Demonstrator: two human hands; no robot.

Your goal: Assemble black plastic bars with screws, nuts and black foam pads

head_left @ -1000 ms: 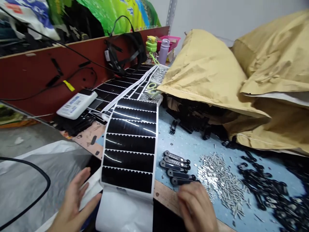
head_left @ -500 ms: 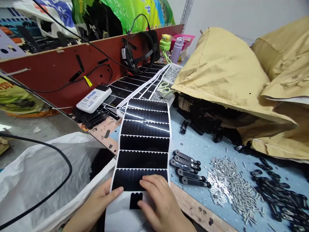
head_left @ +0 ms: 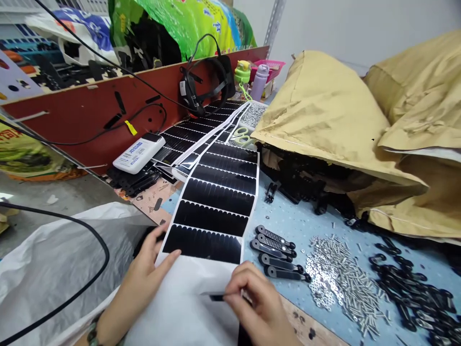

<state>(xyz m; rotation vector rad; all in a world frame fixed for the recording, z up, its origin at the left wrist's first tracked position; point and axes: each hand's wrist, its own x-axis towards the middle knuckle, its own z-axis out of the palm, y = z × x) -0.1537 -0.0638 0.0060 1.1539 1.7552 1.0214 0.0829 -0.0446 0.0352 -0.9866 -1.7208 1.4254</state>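
A long sheet of black stickers (head_left: pixel 216 197) on white backing runs away from me over the worktop. Its near end is bare white backing paper (head_left: pixel 180 298). My left hand (head_left: pixel 147 264) grips the sheet's left edge, thumb on top and fingers beneath. Between thumb and forefinger, my right hand (head_left: pixel 255 302) pinches a small black sticker (head_left: pixel 216 298) above the bare backing. Its far end looks blurred, and I cannot tell whether it still touches the paper. To the right lie several black arm-like parts (head_left: pixel 277 259) with rounded ends.
Loose screws and nuts (head_left: pixel 342 283) cover the blue worktop, with black plastic parts (head_left: pixel 410 288) beside them. Large tan sacks (head_left: pixel 334 110) stand behind. A white device (head_left: pixel 139 154), green-handled scissors (head_left: pixel 242 137), a headset (head_left: pixel 205 86) and bottles (head_left: pixel 259 81) sit farther back. A black cable (head_left: pixel 86 226) crosses the left.
The short row of black stickers on the bare backing is gone from there; black material is now pinched in my right hand. The sheet has tilted and shifted, and my left hand moved up and left.
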